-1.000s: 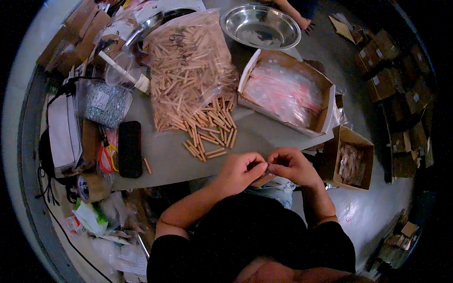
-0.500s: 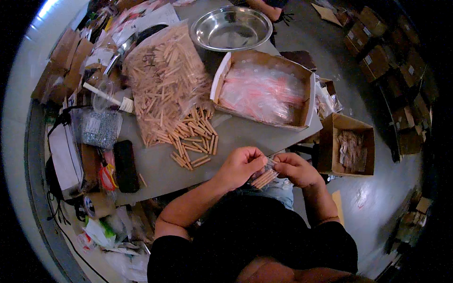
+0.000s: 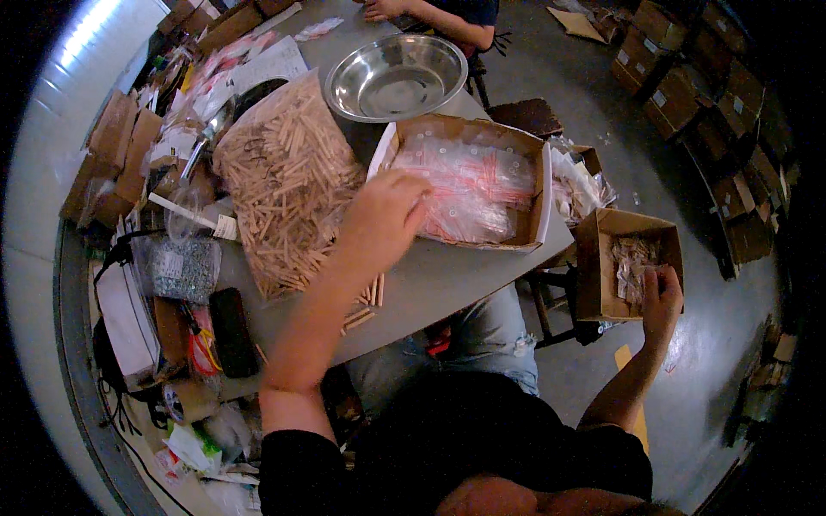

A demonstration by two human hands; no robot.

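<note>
My left hand (image 3: 385, 219), smeared by motion, reaches over the near left edge of a shallow cardboard box (image 3: 545, 198) that holds clear plastic bags with red edges (image 3: 469, 185). Whether its fingers grip a bag does not show. Off to the right, my right hand (image 3: 661, 299) is at the near right edge of a deeper brown carton (image 3: 595, 279). Its fingers are pressed together, and what they hold is too small to make out. Filled small packets (image 3: 632, 267) lie inside that carton. Left of my left arm rests a big clear bag of short wooden sticks (image 3: 288, 172), some spilling out.
A round steel basin (image 3: 396, 79) stands at the back of the table, near another person's arm (image 3: 434, 19). At left are a bag of small metal parts (image 3: 176, 268), a black case (image 3: 230, 331), scissors (image 3: 203, 348) and a tape roll (image 3: 185, 401). Cartons (image 3: 675, 99) are stacked at far right.
My hands have parted from the small bag of wooden sticks held between them. The left moved up to the box of bags, the right out to the carton.
</note>
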